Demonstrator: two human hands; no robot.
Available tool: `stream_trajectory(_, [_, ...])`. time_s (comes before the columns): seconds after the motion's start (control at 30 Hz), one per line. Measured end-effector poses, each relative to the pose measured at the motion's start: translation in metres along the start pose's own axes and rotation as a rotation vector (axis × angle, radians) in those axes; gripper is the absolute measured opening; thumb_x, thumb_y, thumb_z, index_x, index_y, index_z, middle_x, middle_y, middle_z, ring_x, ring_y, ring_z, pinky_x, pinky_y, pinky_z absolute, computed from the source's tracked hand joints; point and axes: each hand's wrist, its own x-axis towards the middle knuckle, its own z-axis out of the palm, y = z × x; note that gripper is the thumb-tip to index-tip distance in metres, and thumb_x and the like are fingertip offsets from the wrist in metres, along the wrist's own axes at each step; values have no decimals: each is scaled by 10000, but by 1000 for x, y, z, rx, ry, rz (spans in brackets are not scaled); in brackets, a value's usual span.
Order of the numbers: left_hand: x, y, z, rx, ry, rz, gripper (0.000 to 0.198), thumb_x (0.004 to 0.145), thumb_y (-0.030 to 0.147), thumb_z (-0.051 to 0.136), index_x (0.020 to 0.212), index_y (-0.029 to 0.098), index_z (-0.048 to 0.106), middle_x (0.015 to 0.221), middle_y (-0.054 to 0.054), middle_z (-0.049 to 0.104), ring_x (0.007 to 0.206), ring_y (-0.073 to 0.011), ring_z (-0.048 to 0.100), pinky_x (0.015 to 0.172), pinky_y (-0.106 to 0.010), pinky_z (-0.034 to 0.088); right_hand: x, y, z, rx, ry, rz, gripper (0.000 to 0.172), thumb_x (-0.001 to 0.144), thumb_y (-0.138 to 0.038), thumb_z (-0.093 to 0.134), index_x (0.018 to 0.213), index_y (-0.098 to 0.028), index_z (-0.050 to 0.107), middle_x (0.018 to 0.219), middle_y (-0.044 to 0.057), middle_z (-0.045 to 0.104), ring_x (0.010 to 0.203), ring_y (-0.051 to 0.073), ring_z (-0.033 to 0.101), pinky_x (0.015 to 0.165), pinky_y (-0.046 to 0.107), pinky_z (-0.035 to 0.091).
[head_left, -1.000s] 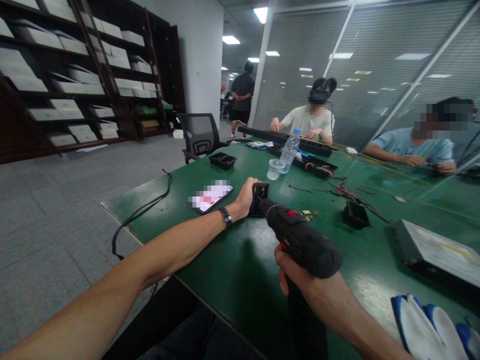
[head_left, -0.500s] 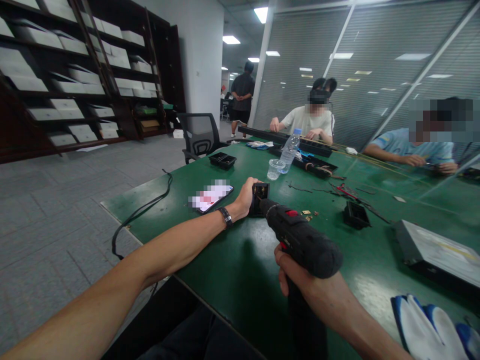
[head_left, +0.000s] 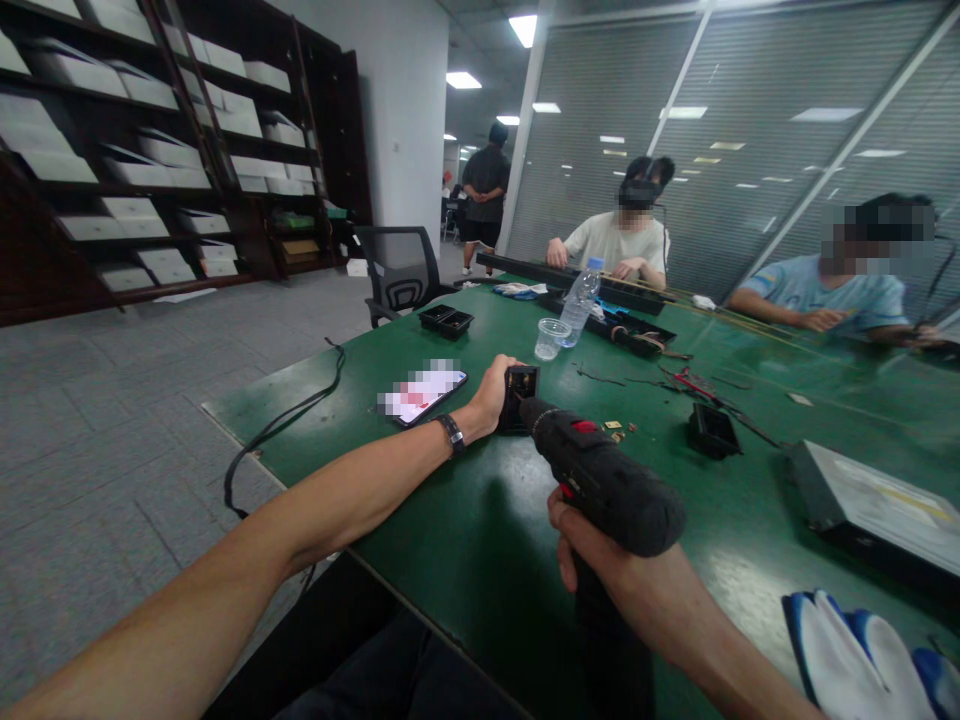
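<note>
At the lower right, nearest us, blue-and-white gloves (head_left: 862,640) lie on the green counter (head_left: 420,530). Next to them, we see the fingers of the right hand (head_left: 600,545) wrapped around the grip of a black-and-red power drill (head_left: 611,480), held above the counter. The drill's long axis slants from its thick rear end, near us on the right, to its chuck, farther off on the left, and its grip hangs down below. It points away from us and leftward, into the open face of a small black box (head_left: 528,384) (whether the bit touches anything inside, we cannot tell). The left hand (head_left: 489,400) grips that box from its left side, much of its fingers hidden behind it. The box stands on end on the counter, long axis upright, opening turned toward us, with brass-coloured pieces inside.

To the left of that hand we find a phone (head_left: 427,390); to the right of the box, loose brass-coloured bits (head_left: 615,430). Farther off stand a clear cup (head_left: 551,340) and, just beside it, a bottle (head_left: 581,305). Beyond these, two people sit across from us.
</note>
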Motion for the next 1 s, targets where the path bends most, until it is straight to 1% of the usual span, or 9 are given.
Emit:
stream_trajectory(0.17, [-1,1,1,-13,4,16,308,970,463,563,861,199,677,752,-46,678,658,-193,629,643,-295,510,-1,2,0,10,-6,1,386,983,-527,534,708,-263,592,606,22,675,623,196,608,702,360,489])
stream_trajectory(0.27, [-1,1,1,-9,2,-4,324,977,472,548,878,197,687,756,-55,689,666,-203,641,639,-300,514,0,5,0,17,-11,4,391,1008,-516,525,723,-260,604,602,20,673,608,196,604,680,359,482])
stream_trajectory(0.4, [-1,1,1,-5,5,-23,327,984,474,533,881,203,684,745,-54,684,649,-204,634,624,-302,511,1,8,0,17,11,-22,402,1040,-482,532,719,-257,618,589,15,672,624,198,627,714,361,501])
stream_trajectory(0.5, [-1,2,1,-8,3,-26,322,988,462,521,873,205,679,746,-55,682,643,-200,631,618,-301,505,2,8,0,10,16,-29,393,1035,-482,536,722,-259,618,588,16,677,627,201,634,726,365,504])
stream_trajectory(0.67, [-2,3,2,-24,9,-23,306,975,468,566,878,202,681,757,-51,684,655,-197,632,630,-297,512,0,4,0,8,17,7,368,989,-515,536,726,-266,603,603,20,679,610,204,621,698,371,494])
stream_trajectory(0.77, [-2,3,3,-18,13,-19,310,981,460,551,875,199,681,756,-52,683,650,-196,629,634,-299,509,-1,4,1,4,13,-5,375,997,-509,531,716,-268,593,607,17,677,621,204,623,706,372,496])
stream_trajectory(0.87, [-1,2,2,-11,1,-20,320,991,454,523,860,203,671,746,-54,677,643,-198,625,632,-304,501,0,6,0,3,12,-15,393,1023,-505,523,729,-262,615,599,13,680,633,204,630,746,375,506])
stream_trajectory(1.0, [-2,1,1,-14,2,-14,325,989,476,544,857,207,667,743,-48,672,642,-197,625,632,-304,495,0,4,-1,-5,27,-27,349,1022,-490,528,803,-251,658,576,8,675,618,209,636,737,376,508])
